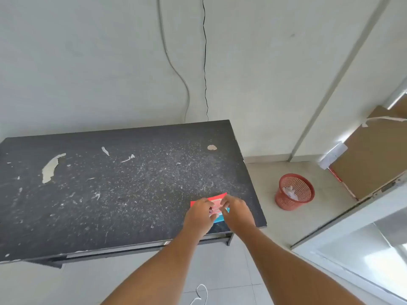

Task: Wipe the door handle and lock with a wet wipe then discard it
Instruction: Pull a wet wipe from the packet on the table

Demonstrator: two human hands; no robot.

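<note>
The wipe pack (217,203) lies flat on the black table (110,183), near the corner at five o'clock. It is judged light, soft and slick-skinned, so it is likely to slide unless pinned. A wipe should come out limp and damp, best pinched at the flap on top.

The left hand (199,214) is curled onto the pack's nine o'clock end. The right hand (236,213) is bent over the top with its fingertips close together; whether a wipe is pinched cannot be told.

A red basket (284,202) holding crumpled paper stands on the floor at three o'clock. The brown door (374,161) and its metal handle (396,97) are seen at two o'clock. The path there is judged clear, apart from the basket.
</note>
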